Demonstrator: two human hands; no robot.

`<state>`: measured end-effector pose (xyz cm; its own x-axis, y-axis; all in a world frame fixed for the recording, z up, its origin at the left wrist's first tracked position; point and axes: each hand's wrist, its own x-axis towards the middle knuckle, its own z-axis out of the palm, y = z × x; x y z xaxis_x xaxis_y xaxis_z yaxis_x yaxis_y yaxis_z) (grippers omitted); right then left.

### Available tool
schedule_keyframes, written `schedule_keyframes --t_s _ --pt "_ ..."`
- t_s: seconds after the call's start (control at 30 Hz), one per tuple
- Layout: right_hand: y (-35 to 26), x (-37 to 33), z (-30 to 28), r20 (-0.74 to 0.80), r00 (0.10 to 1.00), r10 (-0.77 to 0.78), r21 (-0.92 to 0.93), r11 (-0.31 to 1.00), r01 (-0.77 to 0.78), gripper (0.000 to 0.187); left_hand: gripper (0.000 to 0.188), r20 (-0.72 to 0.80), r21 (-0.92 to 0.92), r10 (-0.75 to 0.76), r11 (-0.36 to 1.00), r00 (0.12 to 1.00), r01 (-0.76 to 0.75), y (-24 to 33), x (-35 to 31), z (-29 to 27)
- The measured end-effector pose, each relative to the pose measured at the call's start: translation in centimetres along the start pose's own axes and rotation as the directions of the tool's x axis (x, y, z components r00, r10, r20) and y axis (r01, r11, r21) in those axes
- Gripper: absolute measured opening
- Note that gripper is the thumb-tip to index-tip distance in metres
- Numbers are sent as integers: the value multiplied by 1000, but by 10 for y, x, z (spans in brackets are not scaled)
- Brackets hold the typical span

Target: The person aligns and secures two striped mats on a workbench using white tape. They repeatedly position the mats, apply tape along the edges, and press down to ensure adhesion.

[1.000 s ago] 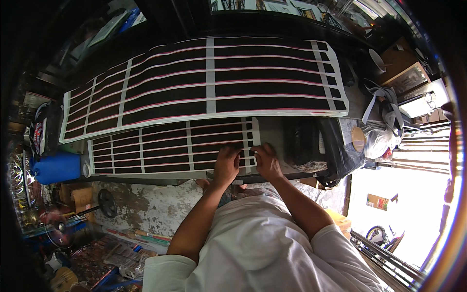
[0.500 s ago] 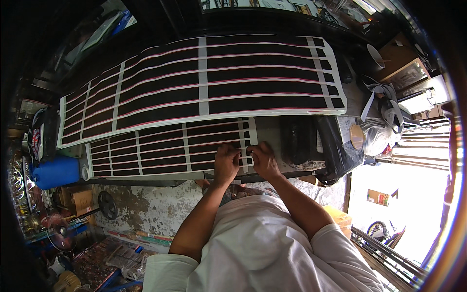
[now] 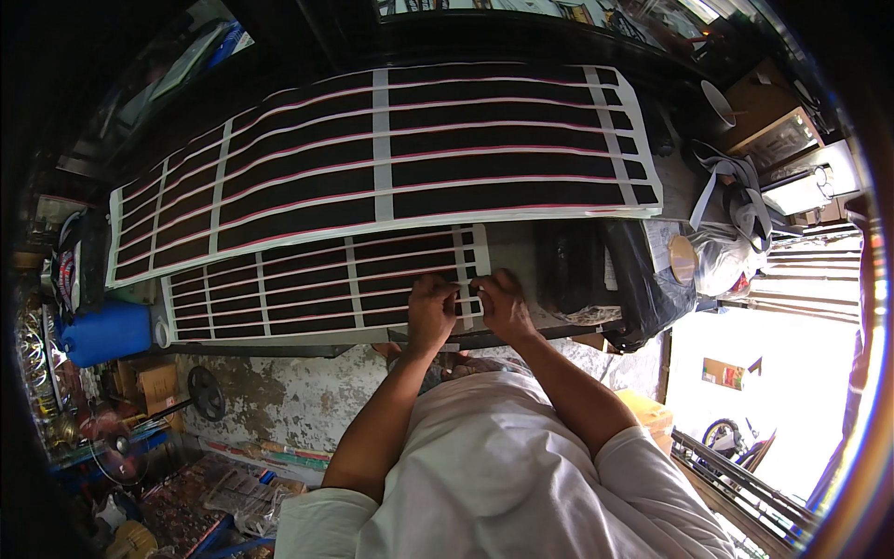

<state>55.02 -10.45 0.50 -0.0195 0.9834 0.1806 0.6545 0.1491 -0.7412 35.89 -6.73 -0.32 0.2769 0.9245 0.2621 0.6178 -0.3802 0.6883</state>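
Two long sheets printed with black panels between white and thin red lines lie before me, the larger striped sheet [image 3: 484,177] behind and overlapping the smaller striped sheet [image 3: 307,289]. At the near right end of the smaller one, my left hand [image 3: 432,306] rests over the black panels, its fingers drawn into a pinch. Close beside it, my right hand [image 3: 504,303] is pinched too, at the sheet's white right margin. The fingertips nearly meet. Whatever is between them is too small and dark to make out.
Right of my hands, a black plastic bag [image 3: 647,289] and a round tan disc [image 3: 683,258] sit on the table. A blue container [image 3: 107,333] stands at the left end, with a fan [image 3: 119,447] below it. Grey straps [image 3: 736,191] lie at the far right.
Both hands stay pinched at the same end of the smaller sheet, with barely any movement. The whole view has shifted slightly.
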Motion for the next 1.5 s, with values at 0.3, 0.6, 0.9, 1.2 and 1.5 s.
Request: schedule_keyframes --t_s 0.3,0.6,0.9,1.2,1.5 --pt "7 -2 3 65 992 108 6 994 -108 30 27 43 45 -17 999 999 15 10 -1 -7" --pt "5 -1 0 30 999 17 13 1000 -17 26 23 74 73 -36 997 997 31 10 -1 -4" --pt "9 -2 2 33 999 27 -5 1000 -27 27 27 330 227 7 970 944 -87 27 27 -6" --pt "11 -6 9 -32 999 0 -49 999 -1 37 16 651 432 52 795 757 -426 46 60 3" --pt "17 -7 8 63 996 56 -59 997 -52 50 18 662 474 27 759 749 -446 58 64 10"
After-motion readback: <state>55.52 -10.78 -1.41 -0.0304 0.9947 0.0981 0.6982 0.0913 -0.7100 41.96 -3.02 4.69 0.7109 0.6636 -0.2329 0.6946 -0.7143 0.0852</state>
